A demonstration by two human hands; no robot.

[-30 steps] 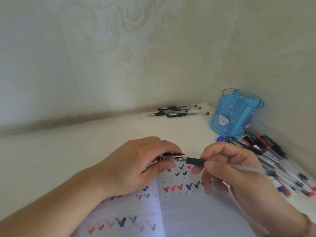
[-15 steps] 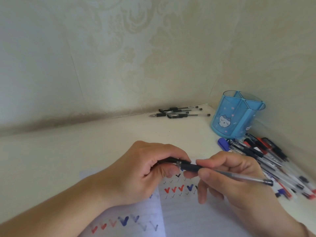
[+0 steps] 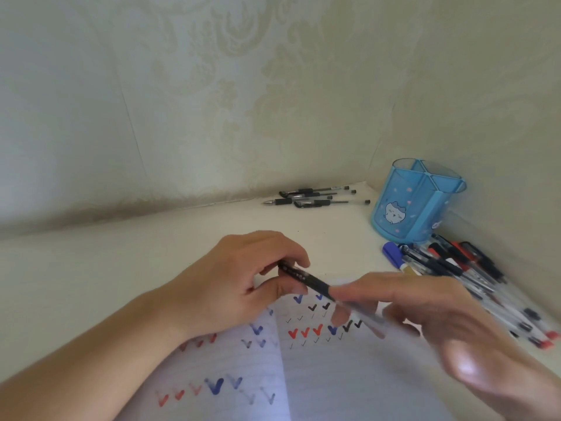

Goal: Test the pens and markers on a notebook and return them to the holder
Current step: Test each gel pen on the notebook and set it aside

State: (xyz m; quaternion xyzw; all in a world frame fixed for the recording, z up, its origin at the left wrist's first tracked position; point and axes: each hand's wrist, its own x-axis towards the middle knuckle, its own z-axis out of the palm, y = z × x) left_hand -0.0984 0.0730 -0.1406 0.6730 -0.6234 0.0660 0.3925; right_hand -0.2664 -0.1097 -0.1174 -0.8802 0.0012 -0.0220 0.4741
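The left hand [image 3: 243, 284] pinches the capped end of a black pen [image 3: 306, 279] between thumb and curled fingers — a second ago the cap was apart from the pen; now it sits pushed on. At three o'clock of it, the blurred right hand [image 3: 425, 314] has loosened, its fingers spread around the clear barrel. The notebook [image 3: 349, 375] lies beneath, ticked. The blue holder [image 3: 416, 205] stands at one o'clock — this pen looks ready for return.
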